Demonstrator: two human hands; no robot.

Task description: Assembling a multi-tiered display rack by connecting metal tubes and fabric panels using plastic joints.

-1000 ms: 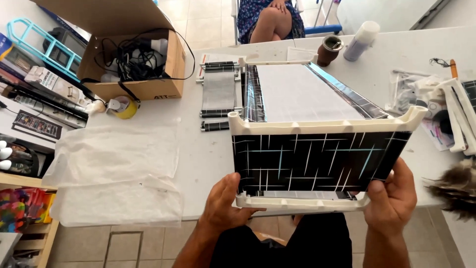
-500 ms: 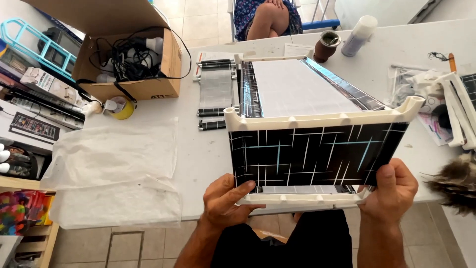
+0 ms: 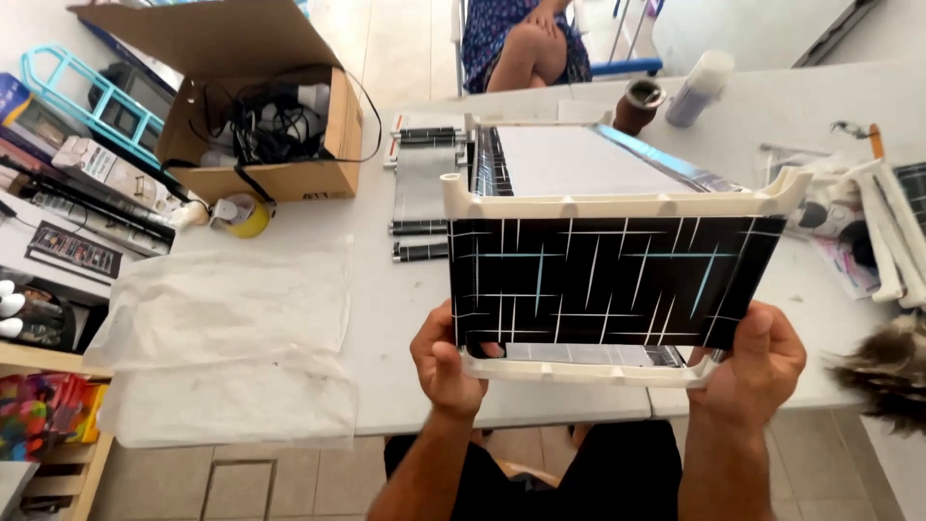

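Both hands, left [image 3: 446,362] and right [image 3: 755,362], gripping black patterned cream-framed box [image 3: 608,280], brown carton [image 3: 265,116] far left

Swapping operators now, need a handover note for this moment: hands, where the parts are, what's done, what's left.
Left hand grips the lower left corner of the box, thumb on the patterned front.
Right hand grips the lower right corner.
The box is held tilted above the white table; black line-patterned panels sit in a cream frame.
Done: front and side panels look fitted.
Left: cannot tell; loose patterned strips and cream frame parts lie on the table.
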